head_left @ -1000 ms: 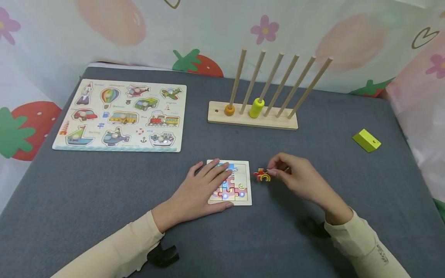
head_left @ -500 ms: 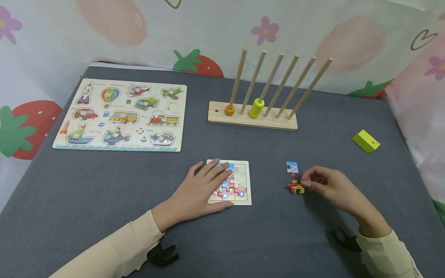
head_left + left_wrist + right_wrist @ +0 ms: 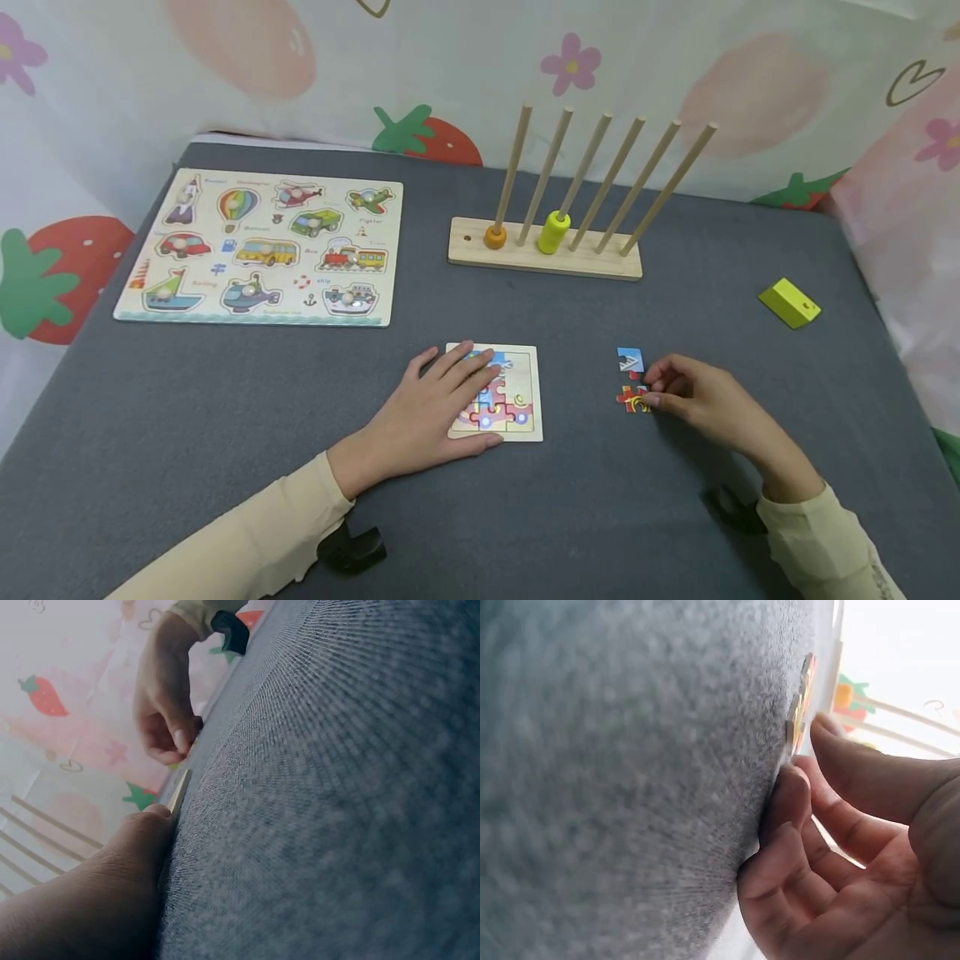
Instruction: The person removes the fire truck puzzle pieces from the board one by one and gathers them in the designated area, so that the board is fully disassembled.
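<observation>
My left hand [image 3: 442, 408] lies with spread fingers over a small square jigsaw board [image 3: 529, 375], covering its left part; joined pink and blue pieces show beside the fingers. In the left wrist view, the thumb [image 3: 139, 836] rests at the board's edge. My right hand [image 3: 705, 404] is low over the cloth to the right. Its fingertips are right at a red and yellow jigsaw piece [image 3: 628, 399], which lies beside a blue jigsaw piece [image 3: 631, 359]. The right wrist view shows a gap between thumb [image 3: 855, 761] and bent fingers, with the piece lying beyond them.
A vehicle peg puzzle [image 3: 300, 283] lies at the back left. Behind the jigsaw stands a wooden base [image 3: 592, 262] with several tall rods, an orange bead [image 3: 494, 237] and a yellow-green cylinder [image 3: 553, 232]. A yellow block [image 3: 790, 303] sits at the far right.
My right hand has carried the red and yellow piece from beside the board to the right, and it now lies next to the blue piece. My left hand has stayed on the board.
</observation>
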`<state>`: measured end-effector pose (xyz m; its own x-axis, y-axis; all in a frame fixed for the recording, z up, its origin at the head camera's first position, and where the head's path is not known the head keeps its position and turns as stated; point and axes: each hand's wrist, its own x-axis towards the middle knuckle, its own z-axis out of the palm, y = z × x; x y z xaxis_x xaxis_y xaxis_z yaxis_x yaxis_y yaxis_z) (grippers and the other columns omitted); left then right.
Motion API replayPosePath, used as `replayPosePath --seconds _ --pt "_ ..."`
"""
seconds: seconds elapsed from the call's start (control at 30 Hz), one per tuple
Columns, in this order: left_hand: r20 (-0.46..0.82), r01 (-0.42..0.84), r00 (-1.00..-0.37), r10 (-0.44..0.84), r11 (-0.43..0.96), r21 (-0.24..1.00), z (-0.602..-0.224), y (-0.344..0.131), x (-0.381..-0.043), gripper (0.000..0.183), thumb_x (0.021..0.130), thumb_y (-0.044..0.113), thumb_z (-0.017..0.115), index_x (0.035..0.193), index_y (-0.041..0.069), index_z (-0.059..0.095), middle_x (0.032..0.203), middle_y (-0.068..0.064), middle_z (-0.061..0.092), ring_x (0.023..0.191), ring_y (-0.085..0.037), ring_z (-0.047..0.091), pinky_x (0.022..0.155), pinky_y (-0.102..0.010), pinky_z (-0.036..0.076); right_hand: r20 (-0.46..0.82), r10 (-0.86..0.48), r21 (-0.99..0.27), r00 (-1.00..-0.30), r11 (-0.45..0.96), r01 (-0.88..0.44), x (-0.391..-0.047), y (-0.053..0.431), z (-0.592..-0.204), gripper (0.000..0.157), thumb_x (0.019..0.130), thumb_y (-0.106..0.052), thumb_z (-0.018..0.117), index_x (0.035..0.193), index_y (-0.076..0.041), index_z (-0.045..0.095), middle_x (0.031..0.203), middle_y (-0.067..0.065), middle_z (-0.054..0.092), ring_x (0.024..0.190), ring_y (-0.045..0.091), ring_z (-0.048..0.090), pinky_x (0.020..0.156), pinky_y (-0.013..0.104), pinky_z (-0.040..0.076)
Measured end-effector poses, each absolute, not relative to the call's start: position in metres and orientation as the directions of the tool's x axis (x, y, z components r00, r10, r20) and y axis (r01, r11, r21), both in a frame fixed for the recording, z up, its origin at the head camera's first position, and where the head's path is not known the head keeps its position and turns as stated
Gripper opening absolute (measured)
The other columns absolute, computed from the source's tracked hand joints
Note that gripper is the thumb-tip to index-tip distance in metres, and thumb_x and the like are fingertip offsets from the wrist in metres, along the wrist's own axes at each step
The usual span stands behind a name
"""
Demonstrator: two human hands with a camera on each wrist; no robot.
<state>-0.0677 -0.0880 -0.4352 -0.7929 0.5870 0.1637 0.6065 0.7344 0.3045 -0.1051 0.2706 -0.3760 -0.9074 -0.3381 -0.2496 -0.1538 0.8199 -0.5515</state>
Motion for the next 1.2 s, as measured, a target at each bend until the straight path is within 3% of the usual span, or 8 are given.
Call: replayPosePath --seconds 0.57,0.83,1.2 --pt "0.161 0.607 -0.793 0.588 0.737 0.299 -0.435 -0.087 -0.070 0.078 0.087 0.068 0.048 0.148 0.021 0.037 0.153 0.002 0.034 0.145 -0.019 0.020 0.112 -0.053 0.017 -0.236 -0.373 -0.484 -0.897 0.846 -0.225 -0.101 0.262 -0.370 0.019 0.086 -0.011 0.071 0.101 -0.006 0.061 0.079 0.000 0.057 0.066 0.011 0.050 0.058 0.027 0.041" --pt "0.150 0.604 -0.794 0.589 0.736 0.305 -0.435 -0.087 -0.068 0.077 0.087 0.067 0.049 0.148 0.021 0.037 0.154 0.002 0.034 0.146 -0.019 0.019 0.112 -0.053 0.017 -0.110 -0.459 -0.333 -0.882 0.853 -0.402 -0.081 0.224 -0.356 0.019 0.085 -0.015 0.073 0.100 -0.007 0.063 0.088 0.002 0.061 0.074 0.012 0.057 0.062 0.031 0.047" --pt "0.172 0.611 -0.790 0.588 0.735 0.294 -0.436 -0.088 -0.067 0.076 0.087 0.067 0.049 0.147 0.021 0.040 0.152 0.001 0.037 0.145 -0.019 0.021 0.112 -0.054 0.019 -0.062 -0.565 -0.425 -0.823 0.761 -0.490 -0.070 0.152 -0.373 0.021 0.085 -0.021 0.073 0.101 -0.012 0.063 0.075 -0.011 0.052 0.061 0.002 0.045 0.056 0.019 0.040"
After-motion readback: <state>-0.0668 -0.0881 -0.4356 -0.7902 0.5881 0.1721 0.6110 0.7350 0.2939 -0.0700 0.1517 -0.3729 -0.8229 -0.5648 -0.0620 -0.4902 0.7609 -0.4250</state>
